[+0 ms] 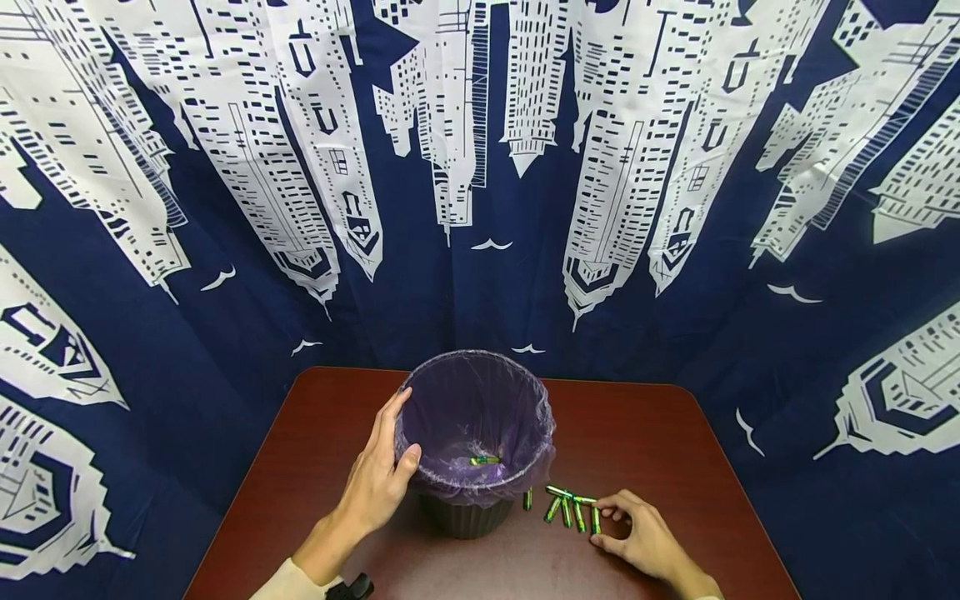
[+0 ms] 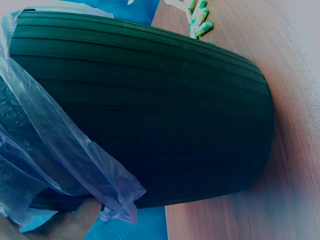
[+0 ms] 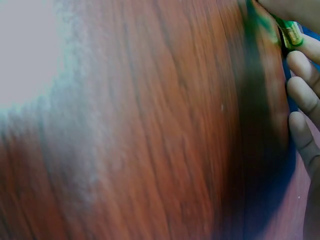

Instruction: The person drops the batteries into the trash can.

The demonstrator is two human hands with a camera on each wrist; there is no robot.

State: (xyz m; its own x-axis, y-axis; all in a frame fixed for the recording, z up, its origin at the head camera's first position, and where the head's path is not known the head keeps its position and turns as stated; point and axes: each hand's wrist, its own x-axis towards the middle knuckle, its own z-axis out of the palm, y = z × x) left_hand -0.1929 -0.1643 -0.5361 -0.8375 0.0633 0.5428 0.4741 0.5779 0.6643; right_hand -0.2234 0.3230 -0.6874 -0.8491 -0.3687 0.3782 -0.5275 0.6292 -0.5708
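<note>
A dark ribbed trash bin [image 1: 465, 518], lined with a translucent purple bag [image 1: 480, 400], stands upright on the table. Inside it, a green battery [image 1: 485, 460] lies on the liner. My left hand [image 1: 378, 475] rests against the bin's left side, fingers extended along it and thumb at the rim. To the right of the bin, several green batteries [image 1: 567, 510] lie loosely grouped. My right hand [image 1: 641, 533] pinches the rightmost battery [image 1: 596, 521] end to end between thumb and index finger; the right wrist view shows this battery [image 3: 291, 36] partly hidden by the fingers.
A reddish-brown wooden table [image 1: 637, 433] carries everything. One separate battery [image 1: 528, 499] lies close by the bin's right side. Behind and around the table hangs a navy curtain [image 1: 480, 292] with white upside-down buildings.
</note>
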